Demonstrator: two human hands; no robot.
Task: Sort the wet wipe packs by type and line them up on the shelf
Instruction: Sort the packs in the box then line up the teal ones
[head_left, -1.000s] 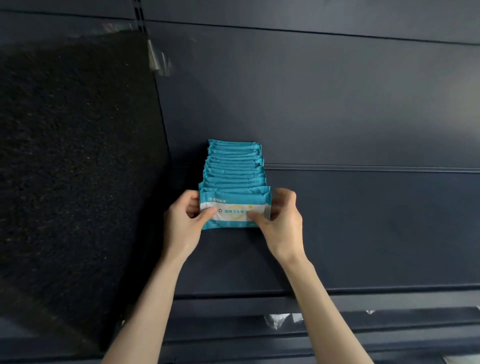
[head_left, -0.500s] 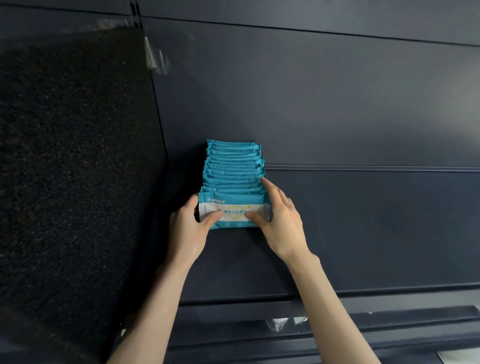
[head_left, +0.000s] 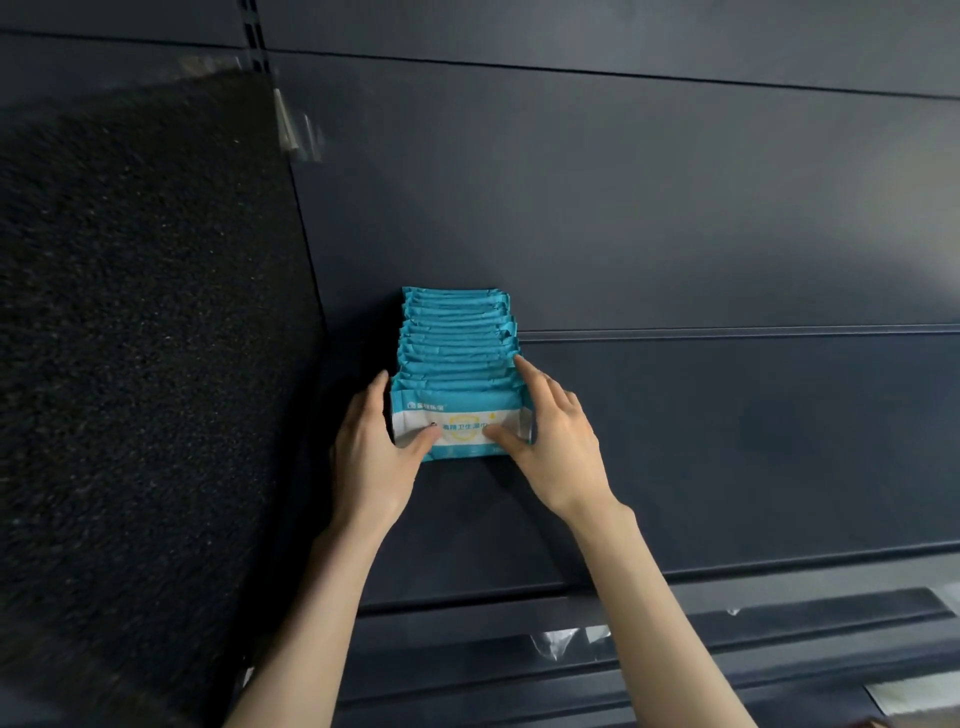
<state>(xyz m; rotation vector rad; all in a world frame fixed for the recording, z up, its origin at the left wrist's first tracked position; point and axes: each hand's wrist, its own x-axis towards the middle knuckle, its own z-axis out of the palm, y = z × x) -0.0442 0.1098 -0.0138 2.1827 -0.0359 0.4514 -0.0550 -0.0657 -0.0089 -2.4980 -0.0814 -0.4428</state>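
We press both hands against a row of teal wet wipe packs (head_left: 457, 338) standing upright on the dark shelf (head_left: 727, 457), at its left end, just beside a black speckled panel (head_left: 145, 364). The row runs from the front pack (head_left: 462, 413) to the back wall (head_left: 623, 182). Our left hand (head_left: 369, 457) lies flat along the row's left side, thumb on the front pack's face. Our right hand (head_left: 561, 441) has its index finger stretched along the right side, thumb also on that face, the other fingers loosely bent. Scraps of clear tape (head_left: 556, 639) cling to the shelf's front rail.
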